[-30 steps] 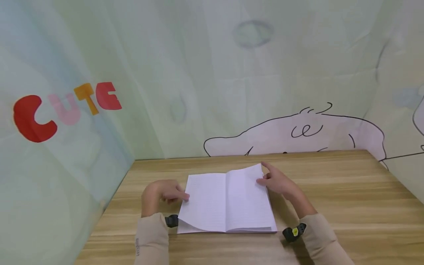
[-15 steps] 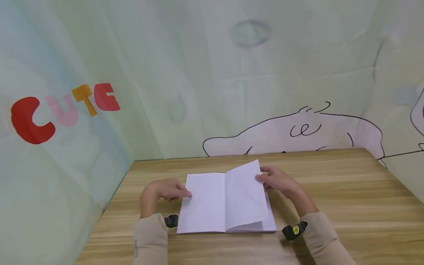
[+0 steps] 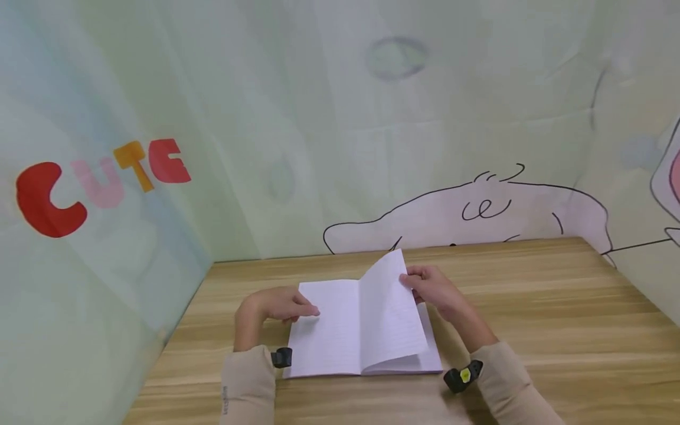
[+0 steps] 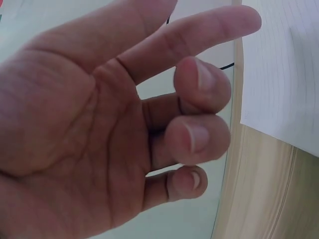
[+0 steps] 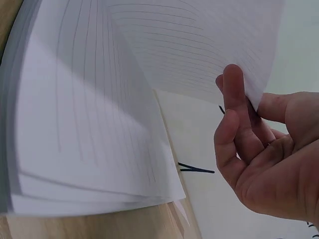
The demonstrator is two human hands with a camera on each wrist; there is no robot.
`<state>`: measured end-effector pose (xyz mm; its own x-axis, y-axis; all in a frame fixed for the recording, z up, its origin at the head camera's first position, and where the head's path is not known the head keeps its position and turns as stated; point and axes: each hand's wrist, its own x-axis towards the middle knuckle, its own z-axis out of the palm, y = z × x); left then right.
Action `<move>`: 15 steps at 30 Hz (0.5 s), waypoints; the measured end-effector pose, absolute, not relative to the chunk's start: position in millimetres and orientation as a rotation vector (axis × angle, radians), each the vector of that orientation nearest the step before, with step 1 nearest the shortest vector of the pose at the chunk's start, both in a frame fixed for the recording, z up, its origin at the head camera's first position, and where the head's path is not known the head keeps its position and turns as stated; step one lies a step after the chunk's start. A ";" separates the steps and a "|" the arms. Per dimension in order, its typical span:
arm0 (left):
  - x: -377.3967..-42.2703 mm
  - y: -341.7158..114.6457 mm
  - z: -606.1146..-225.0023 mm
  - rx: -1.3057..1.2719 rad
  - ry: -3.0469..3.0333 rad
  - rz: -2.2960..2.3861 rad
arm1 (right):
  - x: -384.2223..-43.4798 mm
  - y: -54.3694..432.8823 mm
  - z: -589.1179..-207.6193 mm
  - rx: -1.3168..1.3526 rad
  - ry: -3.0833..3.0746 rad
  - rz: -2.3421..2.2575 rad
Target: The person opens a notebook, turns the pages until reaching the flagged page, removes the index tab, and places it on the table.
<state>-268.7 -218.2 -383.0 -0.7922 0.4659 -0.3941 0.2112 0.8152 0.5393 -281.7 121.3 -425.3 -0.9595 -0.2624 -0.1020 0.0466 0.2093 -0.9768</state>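
Note:
An open notebook (image 3: 328,345) with white lined pages lies on the wooden table. Its right-hand page (image 3: 389,313) is lifted off the stack and curves upward, still joined at the spine. The thumb and fingers of my right hand (image 3: 432,290) pinch that page by its outer edge. In the right wrist view the lined underside of the raised leaf (image 5: 199,47) shows, with more pages below it. My left hand (image 3: 281,303) is over the left page's outer edge, index finger pointing inward. Loosely bent fingers and a bare palm show in the left wrist view.
Wood-grain tabletop (image 3: 531,307) surrounds the notebook. A pale printed curtain (image 3: 276,147) with coloured letters and a cartoon outline hangs behind and beside the table. Dark straps with small devices (image 3: 462,376) sit at both sleeve cuffs.
My right hand has moved left, raising the right page higher and further toward the spine. My left hand has shifted slightly right over the left page, whose lifted lower corner now lies flat.

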 end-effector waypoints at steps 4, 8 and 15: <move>-267.4 -215.4 -381.4 0.502 2.496 0.659 | -279.7 117.4 -423.2 -0.225 2.228 -1.829; -268.7 -210.3 -380.6 0.548 2.531 0.668 | -278.8 116.4 -421.9 -0.268 2.212 -1.821; -269.4 -202.2 -378.7 0.582 2.573 0.714 | -278.9 116.9 -422.8 -0.286 2.158 -1.798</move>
<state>-269.4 -202.2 -378.7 -0.8307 0.4882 -0.2677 0.2804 0.7822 0.5563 -278.9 116.9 -422.8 -0.9299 -0.3500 -0.1133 0.0483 0.1894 -0.9807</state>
